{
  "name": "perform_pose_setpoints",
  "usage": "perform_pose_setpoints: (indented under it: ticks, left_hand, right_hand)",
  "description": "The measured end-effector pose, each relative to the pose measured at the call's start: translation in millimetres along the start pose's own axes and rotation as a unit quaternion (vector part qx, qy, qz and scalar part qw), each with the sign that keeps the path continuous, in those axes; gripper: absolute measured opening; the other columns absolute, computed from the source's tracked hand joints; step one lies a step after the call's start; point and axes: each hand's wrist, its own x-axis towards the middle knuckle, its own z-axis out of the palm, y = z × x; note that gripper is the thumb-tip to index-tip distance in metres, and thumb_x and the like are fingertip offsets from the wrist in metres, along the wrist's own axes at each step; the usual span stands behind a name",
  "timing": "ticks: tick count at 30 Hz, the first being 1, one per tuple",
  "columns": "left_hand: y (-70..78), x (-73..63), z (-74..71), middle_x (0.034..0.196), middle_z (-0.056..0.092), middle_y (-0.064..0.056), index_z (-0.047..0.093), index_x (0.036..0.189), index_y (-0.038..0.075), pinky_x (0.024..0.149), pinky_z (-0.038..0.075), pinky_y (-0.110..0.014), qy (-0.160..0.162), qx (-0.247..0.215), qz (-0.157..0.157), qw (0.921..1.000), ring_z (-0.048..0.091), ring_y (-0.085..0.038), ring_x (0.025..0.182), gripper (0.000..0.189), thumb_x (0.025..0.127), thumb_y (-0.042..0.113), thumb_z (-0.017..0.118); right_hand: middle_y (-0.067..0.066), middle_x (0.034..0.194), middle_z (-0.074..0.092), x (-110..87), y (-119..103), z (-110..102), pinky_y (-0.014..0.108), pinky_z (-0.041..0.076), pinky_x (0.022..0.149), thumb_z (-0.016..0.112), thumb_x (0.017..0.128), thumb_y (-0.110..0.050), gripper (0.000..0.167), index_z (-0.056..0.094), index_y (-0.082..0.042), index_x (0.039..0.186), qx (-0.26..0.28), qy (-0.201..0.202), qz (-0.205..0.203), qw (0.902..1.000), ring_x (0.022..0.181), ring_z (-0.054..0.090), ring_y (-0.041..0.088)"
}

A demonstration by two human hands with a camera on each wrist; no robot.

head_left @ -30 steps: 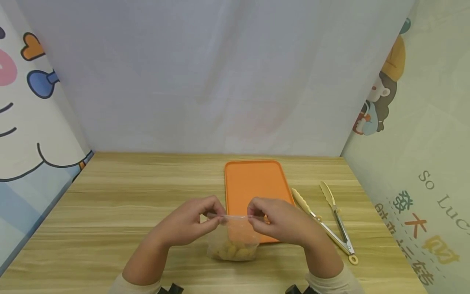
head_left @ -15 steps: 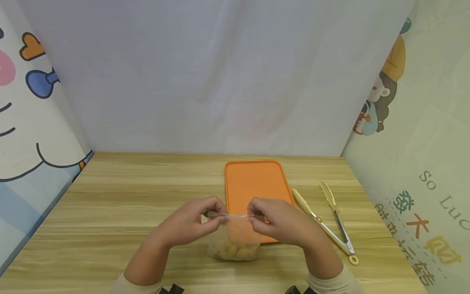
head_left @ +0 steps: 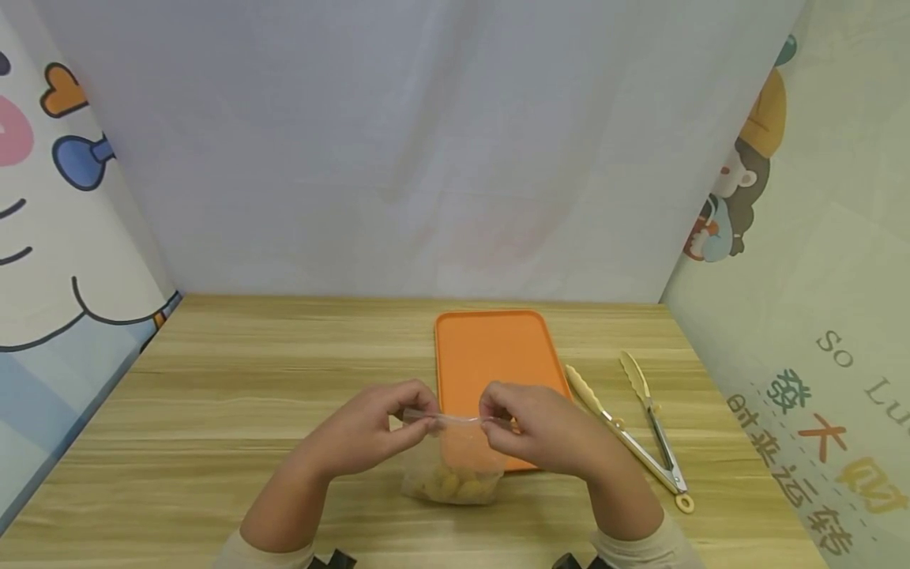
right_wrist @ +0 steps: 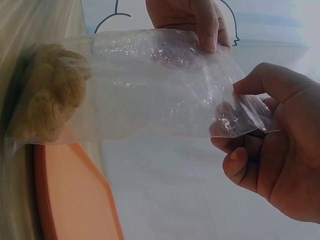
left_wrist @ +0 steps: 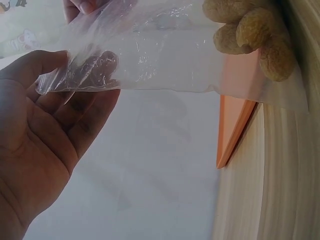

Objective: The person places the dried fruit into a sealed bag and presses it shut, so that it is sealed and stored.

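Note:
A clear plastic bag (head_left: 453, 454) stands upright between the hands, its bottom at the table in front of the orange tray. Several brown, wrinkled pieces (left_wrist: 255, 30) like peanuts in the shell fill its lower end. My left hand (head_left: 373, 423) pinches the top edge near its left corner between thumb and fingers. At the other side, my right hand (head_left: 536, 427) pinches the same edge near the right corner. Between the fingers the bag's top edge runs as a thin strip. In the right wrist view the brown pieces (right_wrist: 52, 95) lie bunched at the bag's base.
An orange tray (head_left: 490, 348) lies behind the bag, partly covered by the right hand. Right of it rest spread tongs (head_left: 643, 450) with cream tips and metal arms, close to the right forearm. A pale cloth (head_left: 398, 158) hangs behind the wooden table (head_left: 270, 348).
Both hands keep their grip at nearly the same place. The bag's top edge has gone from nearly straight to a slight sag. Printed cloth at the right has shifted a little.

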Motion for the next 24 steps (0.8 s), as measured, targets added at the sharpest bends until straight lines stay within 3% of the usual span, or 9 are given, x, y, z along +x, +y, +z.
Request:
perform_pose_setpoints:
  ticks: [6, 13, 19, 24]
  left_hand:
    - [0.3, 0.9, 1.9, 0.088, 0.065, 0.007, 0.062, 0.096, 0.016, 0.078, 0.054, -0.026, 0.000, -0.002, 0.020, 0.9998, 0.061, -0.007, 0.083, 0.006, 0.099, 0.022, 0.061]
    - [1.1, -0.2, 2.7, 0.091, 0.067, 0.006, 0.060, 0.097, 0.020, 0.078, 0.056, -0.027, -0.009, -0.007, 0.037, 0.9993, 0.064, -0.007, 0.084, 0.007, 0.098, 0.013, 0.059]
    - [-1.6, 0.8, 4.2, 0.088, 0.065, 0.007, 0.061, 0.096, 0.016, 0.077, 0.054, -0.026, -0.001, -0.001, 0.021, 0.9998, 0.060, -0.007, 0.082, 0.005, 0.098, 0.020, 0.061]
    - [-1.8, 0.8, 5.0, 0.091, 0.066, 0.009, 0.061, 0.095, 0.019, 0.084, 0.055, -0.029, -0.004, -0.015, 0.009, 0.9998, 0.065, -0.006, 0.089, 0.006, 0.099, 0.025, 0.061]
  right_hand:
    - [-0.014, 0.078, 0.053, -0.1, 1.4, 3.5, 0.019, 0.043, 0.055, 0.060, 0.095, -0.016, 0.010, 0.054, -0.022, 0.090, 0.008, 0.003, -0.001, 1.0000, 0.064, 0.048, 0.004]
    - [-0.014, 0.077, 0.051, 0.5, 1.4, 7.8, 0.017, 0.042, 0.055, 0.060, 0.093, -0.012, 0.012, 0.053, -0.021, 0.089, 0.007, 0.009, -0.022, 0.9997, 0.062, 0.043, 0.000]
    - [-0.013, 0.076, 0.051, 1.1, 2.1, 8.5, 0.016, 0.040, 0.053, 0.060, 0.091, -0.009, 0.014, 0.053, -0.021, 0.088, 0.004, 0.021, -0.028, 0.9994, 0.061, 0.044, 0.003]
    - [-0.013, 0.077, 0.052, 1.7, 3.0, 9.6, 0.017, 0.042, 0.054, 0.061, 0.092, -0.013, 0.011, 0.053, -0.021, 0.089, 0.001, 0.023, -0.032, 0.9992, 0.063, 0.047, 0.004]
